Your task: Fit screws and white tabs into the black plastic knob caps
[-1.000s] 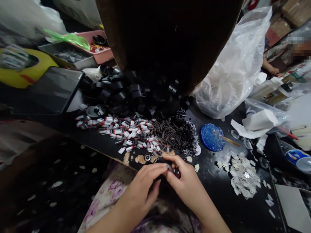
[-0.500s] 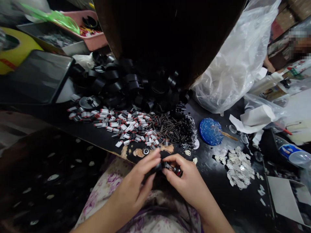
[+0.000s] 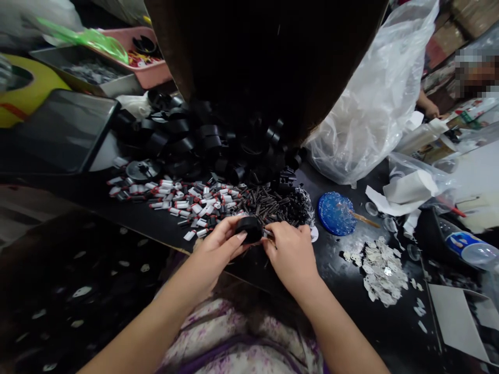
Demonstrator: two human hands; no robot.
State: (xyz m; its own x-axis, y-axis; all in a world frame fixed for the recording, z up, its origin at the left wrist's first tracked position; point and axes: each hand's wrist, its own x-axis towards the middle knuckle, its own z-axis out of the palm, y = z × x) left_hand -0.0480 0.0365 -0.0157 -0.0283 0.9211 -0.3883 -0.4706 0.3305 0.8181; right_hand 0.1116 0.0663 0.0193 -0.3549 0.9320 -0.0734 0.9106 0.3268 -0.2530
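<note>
Between the thumb and fingers of my left hand (image 3: pixel 218 244) is a round black plastic part (image 3: pixel 249 228), tilted on its side. My right hand (image 3: pixel 290 252) is closed beside it, fingertips pinched near its right edge. A small metallic bit shows at those fingertips, too little to name. Just beyond my hands lie a heap of dark coil springs (image 3: pixel 268 202) and a heap of small white-and-grey cylinders with red ends (image 3: pixel 195 202). Farther back, many round black plastic parts (image 3: pixel 175 127) are piled under a large dark opening.
To the right stands a blue dish of clear grease-like stuff (image 3: pixel 337 213) with a stick in it. Thin pale plates (image 3: pixel 384 272) lie heaped nearby. A clear plastic bag (image 3: pixel 362 104) and a pink bin (image 3: pixel 152 75) sit farther back. Another person's hand (image 3: pixel 431 109) shows at upper right.
Both hands have moved forward, toward the heaps. My left fingers, spread earlier, now grip the round black part. The dark piece with red in my right hand no longer shows.
</note>
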